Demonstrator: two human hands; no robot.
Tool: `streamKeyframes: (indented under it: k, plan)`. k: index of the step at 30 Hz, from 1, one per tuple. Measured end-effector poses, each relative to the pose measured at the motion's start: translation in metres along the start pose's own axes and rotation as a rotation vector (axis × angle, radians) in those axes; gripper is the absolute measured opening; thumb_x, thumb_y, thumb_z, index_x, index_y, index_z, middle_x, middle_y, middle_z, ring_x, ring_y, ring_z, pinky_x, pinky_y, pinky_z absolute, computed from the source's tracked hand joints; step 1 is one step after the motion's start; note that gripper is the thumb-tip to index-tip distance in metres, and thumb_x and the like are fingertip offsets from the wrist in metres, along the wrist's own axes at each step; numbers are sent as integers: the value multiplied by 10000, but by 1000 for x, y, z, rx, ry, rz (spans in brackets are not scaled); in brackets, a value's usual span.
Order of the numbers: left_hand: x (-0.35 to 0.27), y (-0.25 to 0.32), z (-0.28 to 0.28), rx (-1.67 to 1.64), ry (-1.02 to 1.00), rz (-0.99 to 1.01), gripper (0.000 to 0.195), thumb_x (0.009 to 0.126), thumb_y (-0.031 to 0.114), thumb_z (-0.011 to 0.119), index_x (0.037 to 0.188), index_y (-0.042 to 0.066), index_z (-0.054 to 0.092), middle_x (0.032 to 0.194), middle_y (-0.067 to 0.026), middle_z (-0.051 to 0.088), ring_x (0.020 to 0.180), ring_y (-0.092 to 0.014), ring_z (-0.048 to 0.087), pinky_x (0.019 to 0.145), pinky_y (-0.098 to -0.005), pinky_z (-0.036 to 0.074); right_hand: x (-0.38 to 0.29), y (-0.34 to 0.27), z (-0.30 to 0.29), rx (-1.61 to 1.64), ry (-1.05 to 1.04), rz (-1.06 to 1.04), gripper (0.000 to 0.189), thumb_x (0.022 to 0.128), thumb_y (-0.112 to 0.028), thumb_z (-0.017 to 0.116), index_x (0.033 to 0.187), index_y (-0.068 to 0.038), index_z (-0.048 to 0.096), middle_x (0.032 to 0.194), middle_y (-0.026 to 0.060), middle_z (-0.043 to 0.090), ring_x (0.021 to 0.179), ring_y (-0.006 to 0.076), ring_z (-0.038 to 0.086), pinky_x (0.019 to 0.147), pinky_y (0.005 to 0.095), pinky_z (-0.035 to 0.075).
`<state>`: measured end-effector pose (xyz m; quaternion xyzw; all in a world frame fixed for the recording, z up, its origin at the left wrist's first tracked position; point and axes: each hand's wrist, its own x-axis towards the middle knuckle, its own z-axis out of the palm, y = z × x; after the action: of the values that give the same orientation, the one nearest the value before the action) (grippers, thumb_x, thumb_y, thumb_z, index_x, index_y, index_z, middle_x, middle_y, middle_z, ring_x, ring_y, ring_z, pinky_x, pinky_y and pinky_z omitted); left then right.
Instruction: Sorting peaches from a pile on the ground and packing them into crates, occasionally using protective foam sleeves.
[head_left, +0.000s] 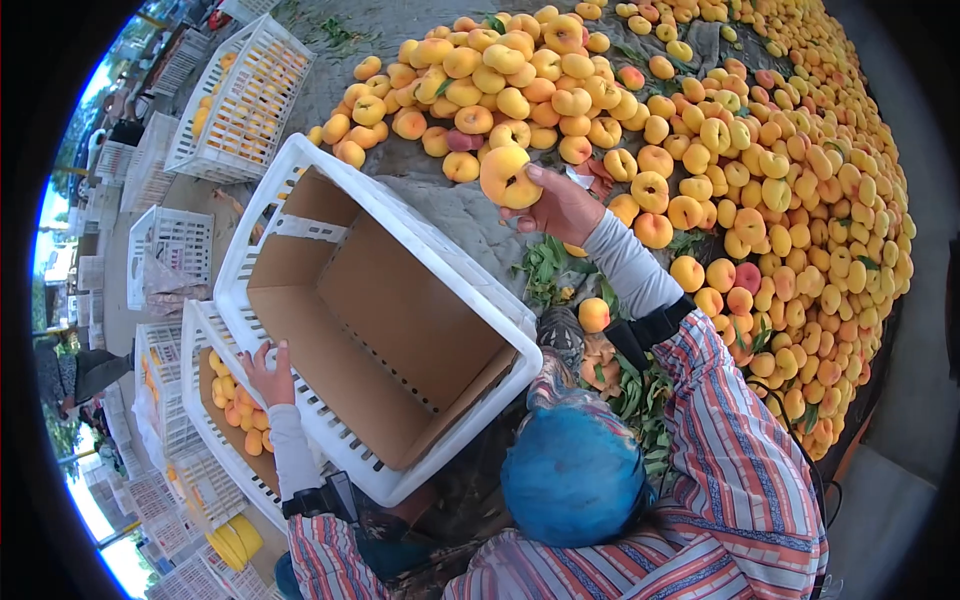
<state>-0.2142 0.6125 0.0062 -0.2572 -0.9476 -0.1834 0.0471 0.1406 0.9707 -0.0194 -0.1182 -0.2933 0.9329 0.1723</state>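
My right hand (564, 204) holds a yellow flat peach (511, 178) by its edge, raised above the ground sheet, its dark stem hollow showing. Before me a white plastic crate (450, 277) is tilted, and the brown cardboard liner (405, 300) inside it shows bare. My left hand (271, 377) is at the crate's left side wall with its fingers apart. It seems to rest on the slotted wall, and no fruit is in it. A heap of flat peaches (517, 75) lies just beyond the right hand.
A larger spread of peaches (787, 225) covers the right side. Left of me, a cardboard-lined crate (196, 375) holds peaches, with more crates (240, 97) behind. Green leaves (544, 270) lie near my blue-covered knee (574, 480). A yellow roll-like object (234, 541) lies at lower left.
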Motion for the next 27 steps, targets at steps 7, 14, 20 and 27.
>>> streamKeyframes:
  k: [7,14,20,27]
  plan:
    - [-82,220,-55,-700,-297,561,646,685,24,661,1268,71,388,1274,-117,382,936,-200,551,789,-301,473,-37,-13,94,-1048,-102,-398,701,780,-341,652,1288,-7,304,1024,85,522,871,131,526,741,254,452]
    - [-95,225,-102,-525,-158,924,567,662,38,699,1174,62,456,1162,-116,487,1004,-273,533,862,-322,438,-56,11,187,-919,-263,-287,605,761,-206,685,1240,2,378,1022,74,523,871,118,525,757,242,452]
    - [-86,205,-149,-507,-201,919,498,663,63,705,1108,47,482,1096,-113,515,1017,-282,520,871,-326,425,-64,14,233,-1411,-285,-663,484,740,-51,651,1180,-90,452,1126,81,475,840,169,581,686,252,500]
    - [-54,178,-187,-519,-438,747,495,672,76,712,1100,38,467,1103,-104,505,959,-189,543,805,-287,454,-29,30,265,-1234,-362,-577,405,772,-71,632,1138,-64,458,980,66,523,758,127,546,614,230,466]
